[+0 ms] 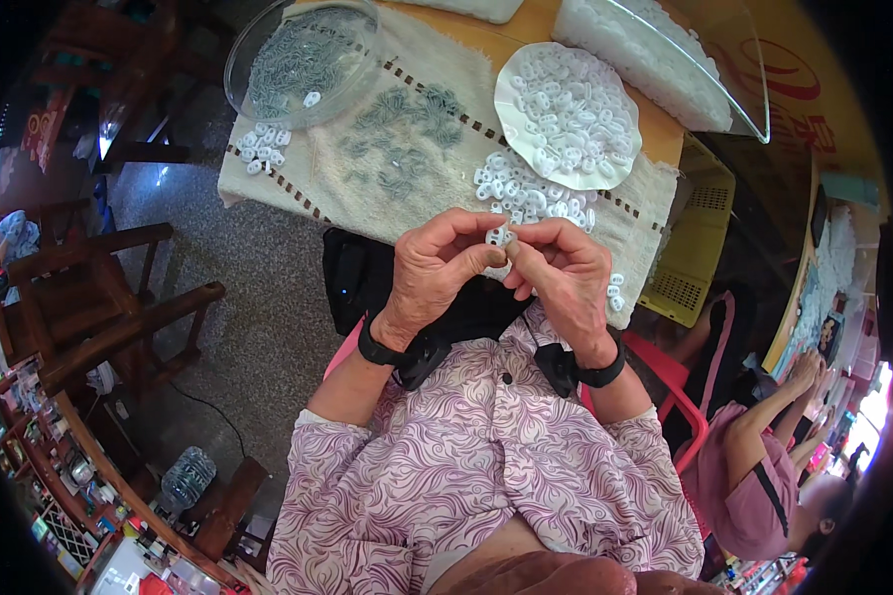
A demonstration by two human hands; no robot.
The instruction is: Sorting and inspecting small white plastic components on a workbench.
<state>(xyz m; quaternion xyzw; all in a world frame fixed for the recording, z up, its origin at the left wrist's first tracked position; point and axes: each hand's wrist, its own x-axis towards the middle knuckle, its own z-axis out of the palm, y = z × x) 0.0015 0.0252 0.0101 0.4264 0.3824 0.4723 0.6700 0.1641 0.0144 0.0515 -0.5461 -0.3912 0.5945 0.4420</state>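
Observation:
Both my hands meet at the near edge of the cloth-covered table. Between thumb and fingertips, my left hand (429,266) pinches a small white plastic piece with two holes (496,237). My right hand (569,266) is closed at the same piece, its thumb and index finger against its right side; whether a smaller part is in those fingers is hidden. Just beyond my fingers lies a heap of similar white pieces (541,198). Farther left, small grey pieces like coil springs (402,134) are spread on the cloth (313,164).
A clear round dish (230,74) of grey pieces stands far left, with white pieces (261,147) beside it. A white plate (507,94) heaped with white pieces and a clear bin (749,109) stand far right. Beyond are a yellow crate (687,268) and another person (754,476).

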